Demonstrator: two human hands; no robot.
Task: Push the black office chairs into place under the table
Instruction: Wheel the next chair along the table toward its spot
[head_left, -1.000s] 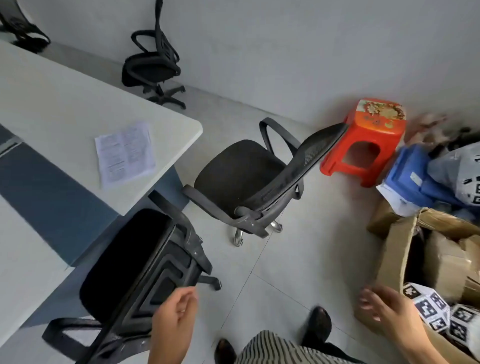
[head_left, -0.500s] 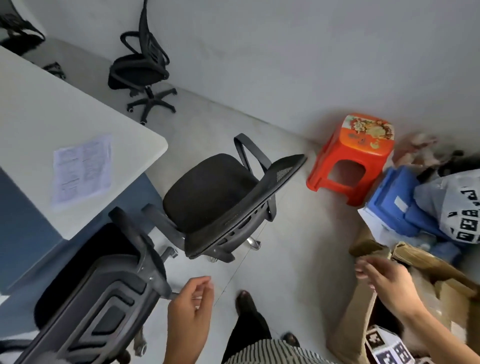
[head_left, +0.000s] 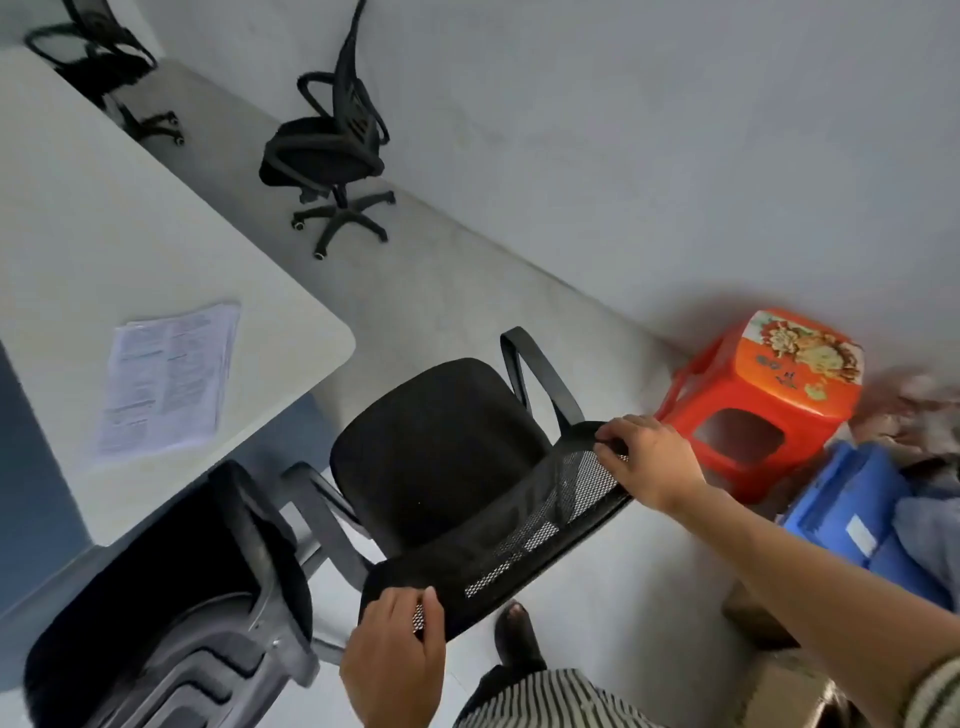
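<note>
A black mesh-back office chair (head_left: 441, 452) stands just off the corner of the white table (head_left: 78, 270), its seat facing the table. My left hand (head_left: 395, 660) grips the near end of the top edge of its backrest. My right hand (head_left: 649, 462) grips the far end of that same edge. A second black chair (head_left: 171, 613) sits at the lower left with its seat partly under the table. Two more black chairs stand farther off: one by the wall (head_left: 332, 150), one at the top left (head_left: 98, 62).
A sheet of printed paper (head_left: 171, 374) lies near the table's corner. A red plastic stool (head_left: 769, 400) stands against the wall at the right, with blue plastic bins (head_left: 857, 519) and a cardboard box (head_left: 769, 618) beside it. My shoe (head_left: 514, 634) is on the pale floor behind the chair.
Both hands were free and apart from the chair; now they have closed on the top of its backrest. The view has shifted nearer to the chair and the stool.
</note>
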